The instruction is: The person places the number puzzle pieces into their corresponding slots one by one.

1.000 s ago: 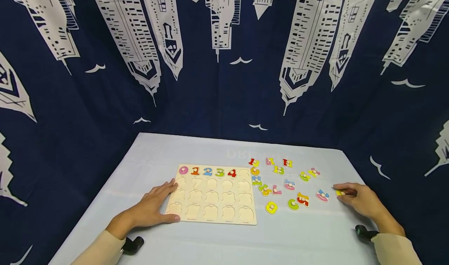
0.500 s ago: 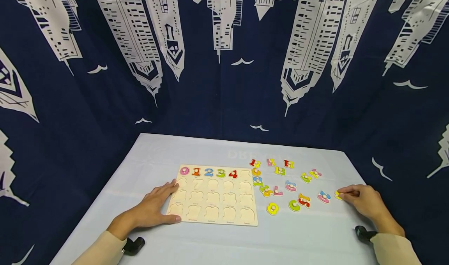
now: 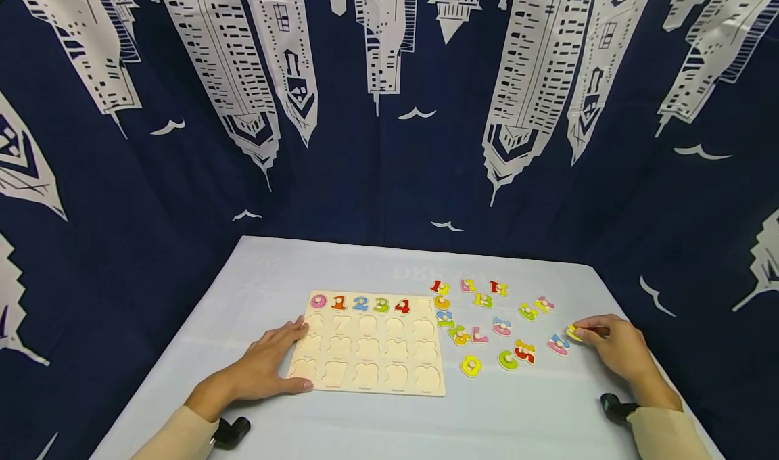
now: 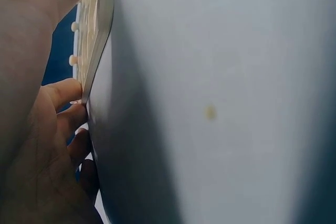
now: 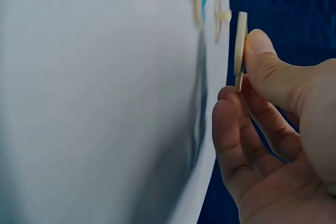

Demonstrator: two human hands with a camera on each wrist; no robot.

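Looking near to far, we see the left hand (image 3: 258, 360) spread against the wooden board (image 3: 382, 341) with nothing gripped, and the right hand (image 3: 617, 346) pinching a yellow piece (image 3: 573, 332) (its number we cannot read) just beside a pink-and-blue piece (image 3: 558, 345). Loose pieces (image 3: 508, 360) lie between board and right hand; numbers 0 to 4 (image 3: 360, 304) fill most of the far row. We judge the step to be bringing a piece over; the next move seems to call for a firm pinch, clear of its neighbour. The right wrist view shows the piece edge-on, apparently off the table (image 3: 365, 433), which the head view leaves unsettled; the left wrist view shows knobs (image 4: 74, 26) in profile.
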